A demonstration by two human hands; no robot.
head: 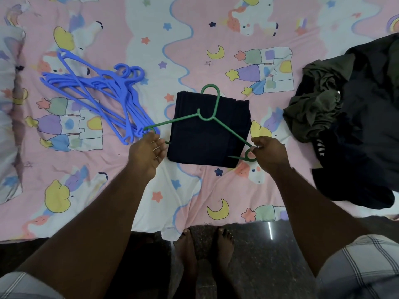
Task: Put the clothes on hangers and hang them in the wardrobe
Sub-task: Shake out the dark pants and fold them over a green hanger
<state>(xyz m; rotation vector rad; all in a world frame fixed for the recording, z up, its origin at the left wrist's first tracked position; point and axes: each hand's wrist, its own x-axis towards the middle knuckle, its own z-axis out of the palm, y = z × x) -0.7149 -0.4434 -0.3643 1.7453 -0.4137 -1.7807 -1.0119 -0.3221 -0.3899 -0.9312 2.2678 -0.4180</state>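
While both hands (148, 152) (268, 153) pinch the green hanger's (208, 117) ends (each grip closed), folded cloth (207, 137) lies beneath.

Single head-worn view, looking steeply down, close over bed (90, 190) edge

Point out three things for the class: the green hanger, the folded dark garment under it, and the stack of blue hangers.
green hanger (210, 118): head view, central loop below the hook.
folded dark garment (200, 143): head view, middle of the fabric.
blue hangers (108, 93): head view, overlapping arms.
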